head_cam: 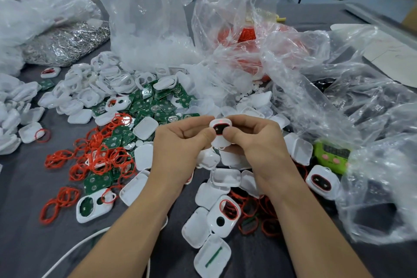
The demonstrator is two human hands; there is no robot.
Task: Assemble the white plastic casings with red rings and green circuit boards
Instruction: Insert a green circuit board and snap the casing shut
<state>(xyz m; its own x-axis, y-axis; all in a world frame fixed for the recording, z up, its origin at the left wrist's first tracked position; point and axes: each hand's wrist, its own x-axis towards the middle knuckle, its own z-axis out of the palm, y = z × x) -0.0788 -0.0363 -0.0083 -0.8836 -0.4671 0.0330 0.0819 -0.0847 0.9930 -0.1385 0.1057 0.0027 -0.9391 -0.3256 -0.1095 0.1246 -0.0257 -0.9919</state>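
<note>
Both hands hold one white plastic casing (220,129) above the table's middle; it has a red ring round its dark window and a small red light glows near its top. My left hand (180,142) pinches its left side and my right hand (257,140) pinches its right side, thumbs on the front. Loose red rings (99,156) lie in a heap to the left, over green circuit boards (149,104). White casing halves (90,88) are piled behind and below the hands. A casing with a red ring (224,214) lies near my right forearm.
Large clear plastic bags (316,88) crowd the back and right; one holds red parts (248,34). A bag of silvery metal bits (67,41) sits at back left. A green timer (331,156) and a ringed casing (322,182) lie at right. A white cable (74,248) crosses the near left.
</note>
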